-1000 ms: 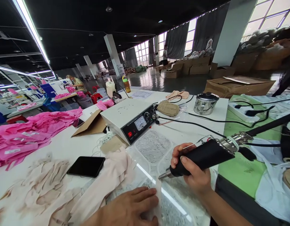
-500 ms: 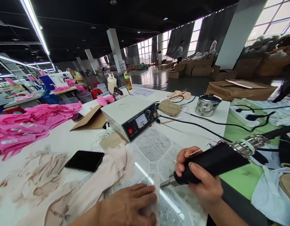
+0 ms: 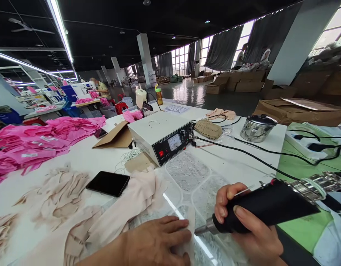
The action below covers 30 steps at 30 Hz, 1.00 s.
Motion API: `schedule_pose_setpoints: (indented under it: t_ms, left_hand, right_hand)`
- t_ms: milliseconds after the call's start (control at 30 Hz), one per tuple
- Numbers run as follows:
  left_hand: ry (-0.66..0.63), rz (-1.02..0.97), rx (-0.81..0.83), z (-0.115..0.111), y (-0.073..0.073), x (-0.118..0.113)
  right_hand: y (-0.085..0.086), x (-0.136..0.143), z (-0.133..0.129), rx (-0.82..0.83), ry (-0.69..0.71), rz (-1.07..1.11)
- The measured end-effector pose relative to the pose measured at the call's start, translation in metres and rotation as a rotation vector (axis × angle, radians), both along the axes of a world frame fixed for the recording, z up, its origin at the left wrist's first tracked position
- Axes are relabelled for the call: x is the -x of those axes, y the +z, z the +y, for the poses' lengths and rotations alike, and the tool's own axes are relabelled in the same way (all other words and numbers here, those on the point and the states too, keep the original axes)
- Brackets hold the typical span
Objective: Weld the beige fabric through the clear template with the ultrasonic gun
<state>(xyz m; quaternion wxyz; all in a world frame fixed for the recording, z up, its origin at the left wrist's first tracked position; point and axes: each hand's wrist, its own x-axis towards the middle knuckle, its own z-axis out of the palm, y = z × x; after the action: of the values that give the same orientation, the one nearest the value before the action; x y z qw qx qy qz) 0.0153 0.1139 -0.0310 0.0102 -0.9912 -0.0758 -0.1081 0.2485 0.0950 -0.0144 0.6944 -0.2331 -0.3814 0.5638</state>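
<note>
My right hand (image 3: 250,229) is clamped on the welder (image 3: 259,208), left hand (image 3: 156,242) flat on the fabric (image 3: 126,210). Tip sits near my left fingertips (image 3: 184,234); a slip could burn them, I think.

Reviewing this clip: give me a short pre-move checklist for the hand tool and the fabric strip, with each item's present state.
1. Right hand grips the black hand tool firmly: ok, fingers wrap the body.
2. Metal tip aimed at the pale fabric strip: ok, it points at the strip's edge.
3. Tip touching the strip: cannot tell.
4. Left hand pins the strip flat: ok, palm down on it.
5. Left fingers clear of the tip: not ok, they lie very close.
6. Control box switched on: cannot tell; its cable runs toward the tool.
</note>
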Motion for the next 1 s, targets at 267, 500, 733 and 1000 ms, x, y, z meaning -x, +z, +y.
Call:
schedule_pose_setpoints:
  t_ms: [267,500,733,1000]
  left_hand:
    - [0.000,0.026,0.032,-0.0002,0.0018,0.0005]
    - [0.012,0.037,0.042,-0.0021,-0.0035,0.0022]
    - [0.012,0.000,0.040,-0.0022,-0.0029,0.0022]
    - [0.017,0.022,-0.003,-0.0013,-0.0028,-0.0012]
  right_hand:
    - [-0.0033,-0.0094,0.0006,-0.038,0.014,-0.036]
    - [-0.0049,-0.0093,0.0031,-0.059,0.047,-0.088]
    - [-0.0044,-0.0099,0.0013,-0.061,0.042,-0.094]
    - [-0.0009,-0.0037,0.0008,-0.015,0.038,-0.089]
